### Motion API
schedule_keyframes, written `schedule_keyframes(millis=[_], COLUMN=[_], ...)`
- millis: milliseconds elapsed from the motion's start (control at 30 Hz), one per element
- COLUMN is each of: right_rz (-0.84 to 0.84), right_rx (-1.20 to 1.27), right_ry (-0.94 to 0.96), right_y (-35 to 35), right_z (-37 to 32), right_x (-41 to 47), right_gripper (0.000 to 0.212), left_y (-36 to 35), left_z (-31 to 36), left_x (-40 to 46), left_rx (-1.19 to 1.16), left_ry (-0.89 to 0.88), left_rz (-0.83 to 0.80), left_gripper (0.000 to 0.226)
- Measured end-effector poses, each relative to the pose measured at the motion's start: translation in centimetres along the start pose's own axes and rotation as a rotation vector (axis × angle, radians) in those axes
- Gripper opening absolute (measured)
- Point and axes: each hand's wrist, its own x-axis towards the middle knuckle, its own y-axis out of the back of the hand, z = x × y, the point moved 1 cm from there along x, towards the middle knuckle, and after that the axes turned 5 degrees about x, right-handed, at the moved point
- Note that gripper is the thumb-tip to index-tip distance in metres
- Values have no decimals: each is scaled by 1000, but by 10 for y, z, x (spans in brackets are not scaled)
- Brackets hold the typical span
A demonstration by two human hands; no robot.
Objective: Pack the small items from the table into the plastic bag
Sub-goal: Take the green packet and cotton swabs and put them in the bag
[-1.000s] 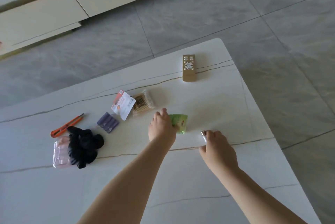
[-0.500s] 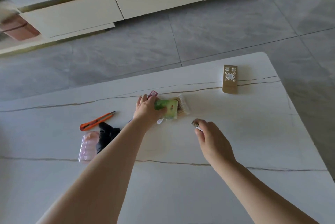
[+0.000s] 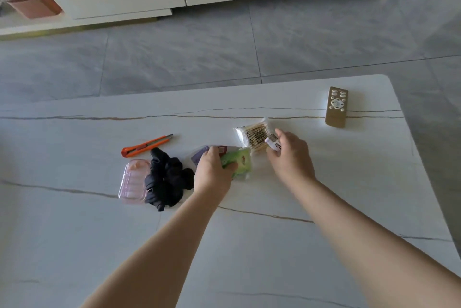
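Batteries (image 3: 199, 156) perhaps, under left hand (image 3: 212, 173)

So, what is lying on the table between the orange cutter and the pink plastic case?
In the head view, the black fabric bundle reaches partly between the orange cutter and the pink plastic case; otherwise only bare table shows there.

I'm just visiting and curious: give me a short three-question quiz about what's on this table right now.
1. True or false: the left hand grips the green packet.
2. Which lies nearest the table's far right corner? A) orange utility knife B) gold remote control C) black cloth
3. Fill in: the pink plastic case touches the ____ cloth.

Key: 1 true; 2 B; 3 black. The right hand pinches a small white item beside the cotton swab pack.
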Motion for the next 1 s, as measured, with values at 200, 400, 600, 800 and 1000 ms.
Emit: schedule_keyframes(millis=[200, 400, 600, 800, 1000], right_rz=[-150, -103, -335, -245, -123], right_rx=[-149, -257, -187, 622, 973], right_ry=[28, -38, -419, -573, -636], right_y=[-27, -29, 0, 46, 122], right_z=[-25, -21, 9, 20, 3], right_x=[21, 1, -46, -118, -204], right_gripper=[53, 44, 83, 54, 61], left_y=[-11, -14, -8, 16, 52], left_z=[-19, -32, -45, -21, 36], left_x=[-12, -30, -57, -108, -176], left_rx=[-15, -141, -222, -496, -641], left_ry=[-26, 68, 223, 354, 343], left_rz=[-85, -197, -292, -326, -402], left_gripper=[31, 29, 33, 27, 32])
